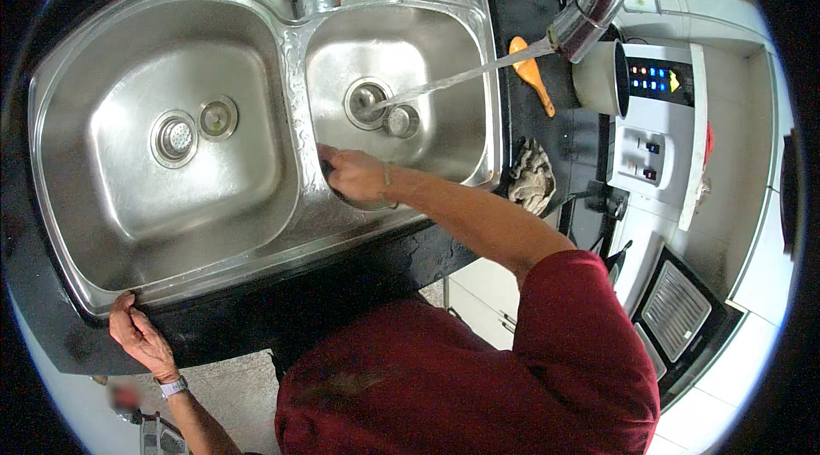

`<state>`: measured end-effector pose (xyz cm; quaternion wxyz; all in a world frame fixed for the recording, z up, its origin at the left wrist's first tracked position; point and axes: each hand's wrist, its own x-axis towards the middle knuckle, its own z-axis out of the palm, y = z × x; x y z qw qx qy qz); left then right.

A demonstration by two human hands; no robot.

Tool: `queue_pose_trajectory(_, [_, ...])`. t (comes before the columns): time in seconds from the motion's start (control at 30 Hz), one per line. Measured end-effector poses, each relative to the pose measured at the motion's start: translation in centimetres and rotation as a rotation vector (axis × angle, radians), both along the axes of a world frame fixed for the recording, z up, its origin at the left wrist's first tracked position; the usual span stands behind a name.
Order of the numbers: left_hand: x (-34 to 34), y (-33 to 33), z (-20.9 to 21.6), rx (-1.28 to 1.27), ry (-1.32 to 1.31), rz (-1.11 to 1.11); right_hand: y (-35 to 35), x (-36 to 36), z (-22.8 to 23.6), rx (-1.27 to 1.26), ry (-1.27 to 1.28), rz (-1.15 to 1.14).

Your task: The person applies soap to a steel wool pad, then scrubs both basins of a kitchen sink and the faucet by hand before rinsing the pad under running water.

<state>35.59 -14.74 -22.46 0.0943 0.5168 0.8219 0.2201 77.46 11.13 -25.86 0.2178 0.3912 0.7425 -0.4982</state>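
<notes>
My right hand (357, 176) reaches into the smaller right basin (444, 41) of a steel double sink, against its near-left wall. The fingers are closed around something dark that they mostly hide. At the front left corner of the sink, my left hand (141, 337) rests with bent fingers on the rim and black counter edge, holding nothing. A stream of water (470, 75) runs from the curved metal spout (589, 15) to the drain (369, 103) of the right basin. Beside that drain lies a round metal strainer (401, 121).
The larger left basin (102, 88) holds a drain strainer (178, 139) and a round drain piece (218, 117). On the counter at right are an orange spoon (531, 77), a crumpled cloth (532, 178) and a pot (598, 79). A white water dispenser (642, 135) stands beyond.
</notes>
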Motion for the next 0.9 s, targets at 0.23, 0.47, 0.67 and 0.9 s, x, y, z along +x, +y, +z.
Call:
queue_pose_trajectory(0.23, [0.0,0.1,0.2,-0.020,-0.017,0.009,3.3,14.7,-0.5,-0.176,-0.394,0.174])
queue_pose_trajectory(0.47, [0.0,-0.2,0.2,-0.081,0.020,0.025,-2.0,2.6,4.1,0.114,0.179,0.044])
queue_pose_trajectory(0.67, [-0.2,0.5,-0.5,-0.073,0.071,0.024,-1.5,3.1,-6.0,-0.001,0.013,0.023])
queue_pose_trajectory(0.9, [0.0,0.2,0.5,-0.111,0.116,-0.001,-1.2,4.3,4.0,-0.010,0.234,0.016])
